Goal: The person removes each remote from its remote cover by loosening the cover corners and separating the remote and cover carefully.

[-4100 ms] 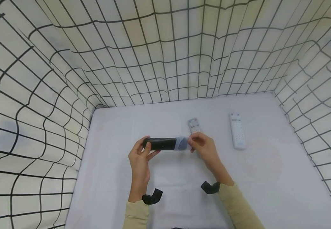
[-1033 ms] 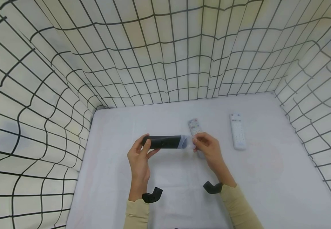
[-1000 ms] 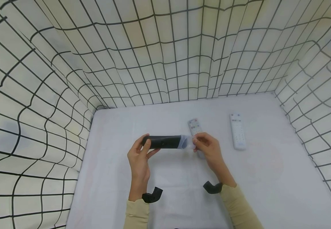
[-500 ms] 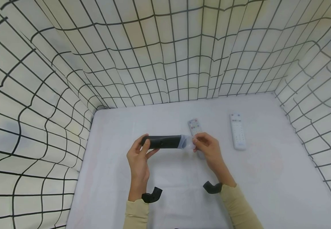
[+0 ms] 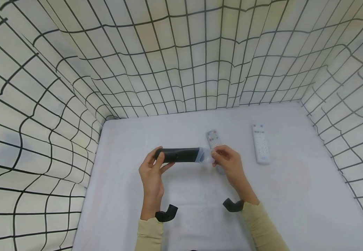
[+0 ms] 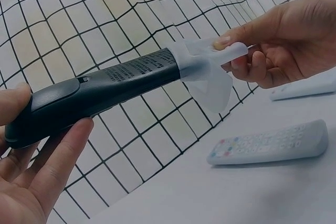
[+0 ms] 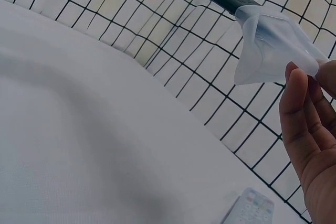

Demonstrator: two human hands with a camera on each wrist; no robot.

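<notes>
A black remote control (image 5: 181, 155) is held level above the table, its left end gripped by my left hand (image 5: 151, 176) between thumb and fingers. Over its right end sits a translucent whitish sleeve-like cover (image 5: 204, 156). My right hand (image 5: 230, 165) pinches the far tip of that cover between thumb and fingers. In the left wrist view, rows of printed text and a smooth panel show on the remote (image 6: 123, 80), and the cover (image 6: 212, 85) hangs loose and wrinkled past its end. The right wrist view shows the cover (image 7: 268, 45) drawn out toward the fingertips.
A small white remote (image 5: 213, 137) lies on the table, partly hidden behind my right hand. Farther right lies a larger white remote (image 5: 261, 144). Grid-patterned fabric walls (image 5: 181, 69) stand behind and on both sides of the white-covered table (image 5: 122, 139).
Compared with about four seconds ago, the right hand and cover have shifted slightly right, and more of the black remote is bare. Over the last second, almost nothing has moved.
</notes>
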